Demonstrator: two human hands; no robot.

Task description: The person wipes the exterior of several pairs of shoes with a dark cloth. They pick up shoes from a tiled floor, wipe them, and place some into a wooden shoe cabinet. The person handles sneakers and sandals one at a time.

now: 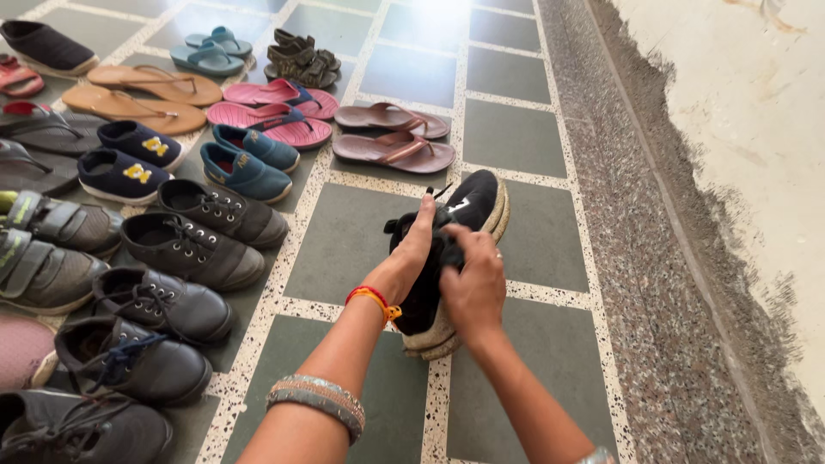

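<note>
green floor tiles (507,137) with speckled pale borders are being bounded on the right by a rough, flaking wall (756,129). rows of footwear are being kept in pairs at the left, toes turned to the right: black lace-up shoes (193,249), navy slip-ons (129,159), pink flip-flops (275,112) and brown sandals (395,137), apparently so that matches are being kept together. apart from them, 1 black sneaker (468,206) with a worn pale sole is being held just above the tiles, near the middle of the view. its long axis is being run away from the person, toe pointing up and slightly right, heel nearest the body. the left hand (412,249) is being closed round the collar from the left, thumb raised, steadying it. the right hand (473,283) is being pinched shut at the tongue or laces.
</note>
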